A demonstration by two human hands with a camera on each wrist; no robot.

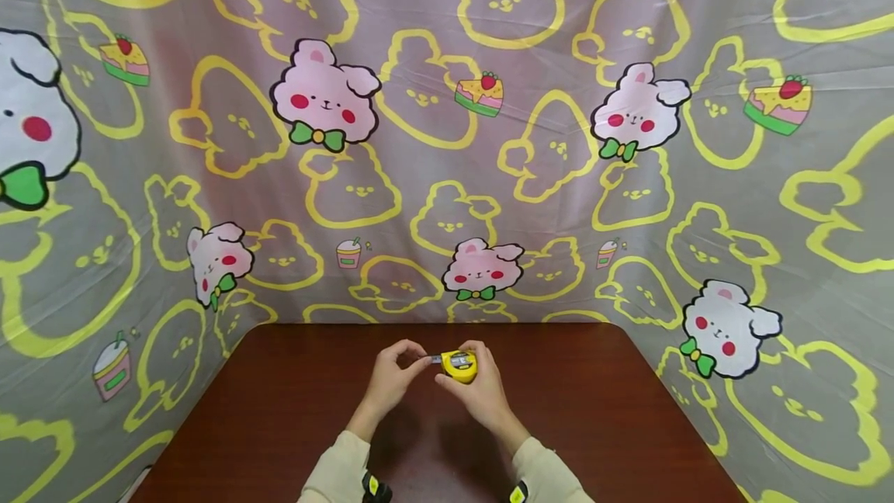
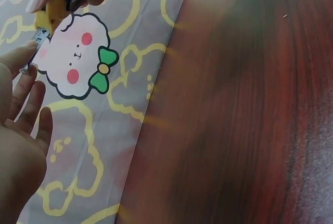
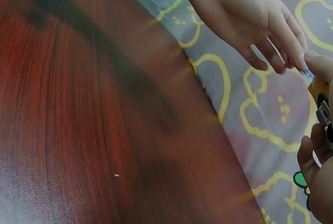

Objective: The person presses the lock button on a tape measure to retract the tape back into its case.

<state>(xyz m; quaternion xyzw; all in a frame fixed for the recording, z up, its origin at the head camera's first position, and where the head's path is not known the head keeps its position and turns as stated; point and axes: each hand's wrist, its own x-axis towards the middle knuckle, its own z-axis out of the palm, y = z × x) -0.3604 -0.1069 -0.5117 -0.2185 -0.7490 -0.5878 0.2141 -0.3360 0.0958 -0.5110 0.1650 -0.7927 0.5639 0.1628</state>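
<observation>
A yellow tape measure (image 1: 459, 365) with black and grey parts is held above the table by my right hand (image 1: 482, 388), thumb on the near side and fingers on the far side. A short length of its blade (image 2: 39, 41) sticks out to the left, with the figures 3 and 4 readable in the left wrist view. My left hand (image 1: 393, 379) pinches the blade's end between thumb and forefinger, while its other fingers spread loosely. In the right wrist view the case (image 3: 317, 89) is partly cut off at the frame's edge.
The brown wooden table (image 1: 279, 418) lies under both hands, with their shadows on it. A grey curtain (image 1: 419, 161) printed with rabbits and yellow outlines hangs along the table's back and sides. A tiny pale speck (image 3: 116, 175) lies on the tabletop.
</observation>
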